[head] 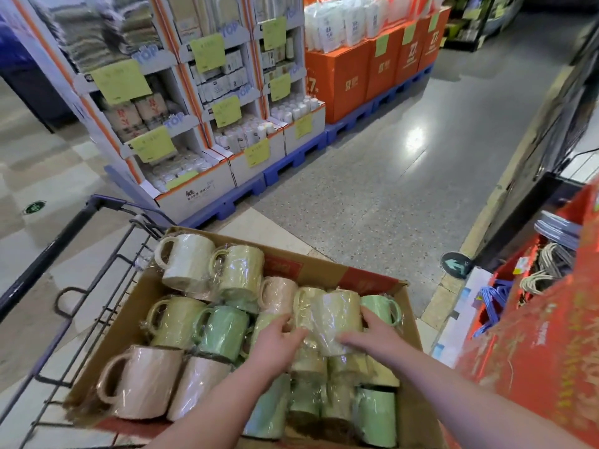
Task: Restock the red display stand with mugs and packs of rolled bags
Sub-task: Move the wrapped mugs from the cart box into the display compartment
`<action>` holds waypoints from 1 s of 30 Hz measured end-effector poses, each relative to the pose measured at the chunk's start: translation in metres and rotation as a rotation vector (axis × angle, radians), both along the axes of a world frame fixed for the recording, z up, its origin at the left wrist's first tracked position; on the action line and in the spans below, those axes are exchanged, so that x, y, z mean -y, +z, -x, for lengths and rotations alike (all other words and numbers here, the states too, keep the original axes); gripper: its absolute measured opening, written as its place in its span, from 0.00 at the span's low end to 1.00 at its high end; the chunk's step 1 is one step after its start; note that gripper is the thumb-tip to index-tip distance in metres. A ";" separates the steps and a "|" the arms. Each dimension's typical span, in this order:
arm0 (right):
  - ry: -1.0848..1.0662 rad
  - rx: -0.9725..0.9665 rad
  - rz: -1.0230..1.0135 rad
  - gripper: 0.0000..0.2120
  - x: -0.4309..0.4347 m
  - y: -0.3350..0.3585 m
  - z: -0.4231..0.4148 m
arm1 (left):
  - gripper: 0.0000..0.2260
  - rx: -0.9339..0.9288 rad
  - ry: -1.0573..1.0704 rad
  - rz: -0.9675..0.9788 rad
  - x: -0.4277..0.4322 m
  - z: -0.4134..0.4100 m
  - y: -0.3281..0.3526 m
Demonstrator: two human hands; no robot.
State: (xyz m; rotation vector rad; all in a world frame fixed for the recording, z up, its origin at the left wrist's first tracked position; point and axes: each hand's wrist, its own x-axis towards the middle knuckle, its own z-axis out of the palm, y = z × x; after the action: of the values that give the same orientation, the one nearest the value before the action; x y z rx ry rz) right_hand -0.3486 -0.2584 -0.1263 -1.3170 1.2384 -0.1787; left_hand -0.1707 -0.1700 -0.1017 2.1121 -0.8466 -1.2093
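A cardboard box (324, 270) rests on a cart and holds several plastic-wrapped mugs in white, yellow, pink and green. Both my hands are inside it, around a wrapped yellow mug pack (334, 311) near the box's far right. My left hand (278, 341) presses its left side, and my right hand (372, 335) presses its right side, fingers on the wrap. The red display stand (551, 335) rises at the right edge, with bundles of looped handles in its open bin.
The dark metal cart frame (97, 264) extends to the left. Across the grey aisle floor stand white shelf displays (194, 102) on blue pallets and orange boxes (366, 72). A dark shelf unit (557, 131) lines the right side.
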 end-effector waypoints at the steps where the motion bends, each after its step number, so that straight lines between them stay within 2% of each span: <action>1: 0.008 0.016 -0.007 0.38 -0.002 0.003 -0.003 | 0.20 -0.030 0.033 0.012 -0.002 -0.002 0.001; 5: 0.085 0.046 -0.037 0.40 -0.005 0.007 -0.021 | 0.05 -0.185 0.226 0.093 -0.012 -0.011 0.014; 7: 0.146 0.066 -0.062 0.43 -0.005 0.009 -0.032 | 0.01 -0.195 0.278 0.120 -0.019 -0.018 0.018; 10: 0.246 0.075 -0.068 0.38 -0.008 0.015 -0.055 | 0.03 -0.139 0.322 0.136 -0.032 -0.032 0.022; 13: 0.372 -0.006 -0.011 0.51 -0.009 0.017 -0.080 | 0.04 -0.053 0.381 0.118 -0.047 -0.051 0.022; 14: 0.406 -0.015 -0.002 0.51 -0.008 0.020 -0.089 | 0.05 -0.019 0.409 0.121 -0.052 -0.058 0.022; 16: 0.434 -0.003 0.008 0.43 -0.005 0.024 -0.107 | 0.08 0.031 0.468 0.121 -0.063 -0.073 0.019; 19: 0.409 -0.059 0.154 0.32 0.003 0.029 -0.136 | 0.06 0.107 0.526 0.094 -0.079 -0.091 0.022; 22: 0.397 -0.177 0.384 0.26 0.014 0.031 -0.168 | 0.06 0.199 0.554 0.110 -0.093 -0.105 0.027; 26: 0.428 -0.259 0.515 0.28 0.021 0.036 -0.205 | 0.06 0.249 0.635 0.140 -0.105 -0.114 0.034; 30: 0.518 -0.323 0.674 0.34 0.023 0.036 -0.234 | 0.07 0.264 0.685 0.180 -0.112 -0.119 0.040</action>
State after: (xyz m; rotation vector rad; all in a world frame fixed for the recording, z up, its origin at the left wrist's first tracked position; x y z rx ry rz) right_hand -0.1150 -0.2812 -0.0901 -2.2815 1.0889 -0.0048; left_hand -0.0515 -0.0578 -0.0618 2.1646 -0.2628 -0.4887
